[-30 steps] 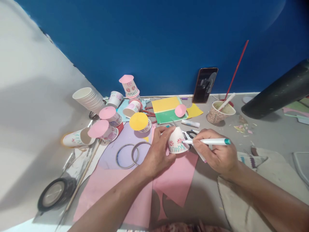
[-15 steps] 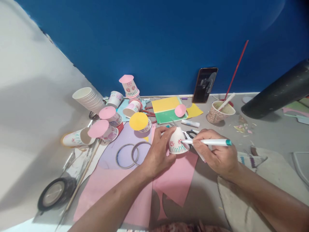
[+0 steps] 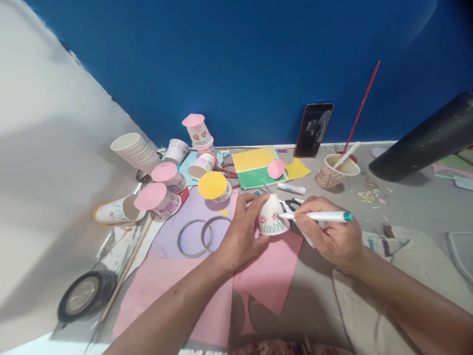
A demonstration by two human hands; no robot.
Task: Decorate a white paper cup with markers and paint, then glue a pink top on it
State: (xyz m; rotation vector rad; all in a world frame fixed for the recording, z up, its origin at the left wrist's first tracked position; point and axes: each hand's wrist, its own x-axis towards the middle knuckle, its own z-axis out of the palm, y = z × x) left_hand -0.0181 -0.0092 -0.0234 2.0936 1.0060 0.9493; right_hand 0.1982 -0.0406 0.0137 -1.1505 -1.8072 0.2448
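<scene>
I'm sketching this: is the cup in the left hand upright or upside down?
Upside down: the held cup has its narrow end up and wider rim down.

A flat, deep blue wall (image 3: 236, 64) stretches behind a grey tabletop (image 3: 314, 315), a thin white strip (image 3: 254, 146) running along its foot. At left stands a plain white wall (image 3: 37, 98), joined to the blue along a slanting, dark-flecked seam (image 3: 74, 56). Broad, soft-edged grey shadows cover the white wall's lower part; a faint curved sheen marks the blue at upper right.
</scene>
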